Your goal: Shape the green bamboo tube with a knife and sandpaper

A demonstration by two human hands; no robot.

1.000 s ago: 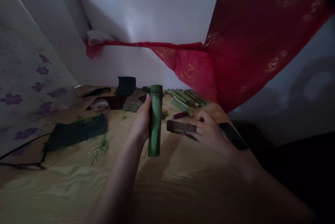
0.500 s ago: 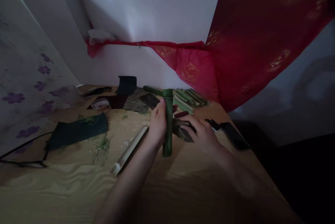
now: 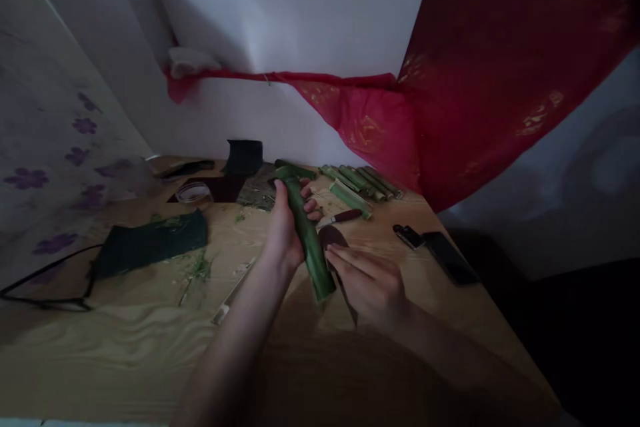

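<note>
My left hand (image 3: pixel 283 230) is wrapped round a green bamboo tube (image 3: pixel 311 240), thumb on the near side and fingertips showing on the far side. The tube is tilted, its lower end pointing toward me and to the right. In my right hand (image 3: pixel 373 284) a dark piece of sandpaper (image 3: pixel 333 236) is pinched, bent and held against or close beside the tube's lower right side; contact cannot be made out. Just beyond the sandpaper lies a knife (image 3: pixel 347 216) with a dark red handle.
Several green bamboo pieces (image 3: pixel 367 180) lie at the back. A phone (image 3: pixel 450 258) and a small black object (image 3: pixel 409 236) are near the right edge. On the left are a dark green sheet (image 3: pixel 150 245), shavings (image 3: pixel 199 267), a tape roll (image 3: pixel 194 193) and a split bamboo strip (image 3: pixel 233 294).
The bamboo tube has gone from upright to tilted, its top leaning left. My right hand has moved down and left with the sandpaper, and the knife now shows more fully.
</note>
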